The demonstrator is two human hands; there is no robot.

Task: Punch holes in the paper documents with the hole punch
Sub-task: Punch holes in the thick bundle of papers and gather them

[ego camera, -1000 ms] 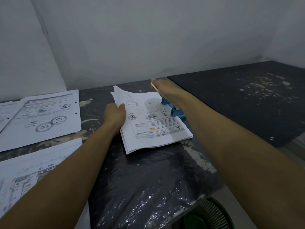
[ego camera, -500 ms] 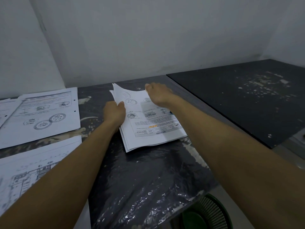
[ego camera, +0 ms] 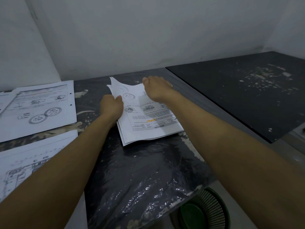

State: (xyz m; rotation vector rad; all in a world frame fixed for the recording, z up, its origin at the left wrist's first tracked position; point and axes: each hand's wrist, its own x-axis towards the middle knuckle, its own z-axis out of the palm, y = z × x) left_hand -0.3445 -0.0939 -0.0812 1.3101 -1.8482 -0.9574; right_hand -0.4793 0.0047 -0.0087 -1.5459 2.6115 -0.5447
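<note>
Your left hand (ego camera: 112,106) pinches the paper stack (ego camera: 148,119); right hand (ego camera: 156,90) lies flat on it. Punch hidden. Loose sheets may fan, misaligning holes.

two bare forearms, no sleeves in view

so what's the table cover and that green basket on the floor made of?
Table cover: looks like thin black plastic film, glossy; wrinkled, with bright highlights at the near edge. Green basket: probably moulded plastic; fine mesh wall, smooth rim. Neither is certain from look alone.
</note>
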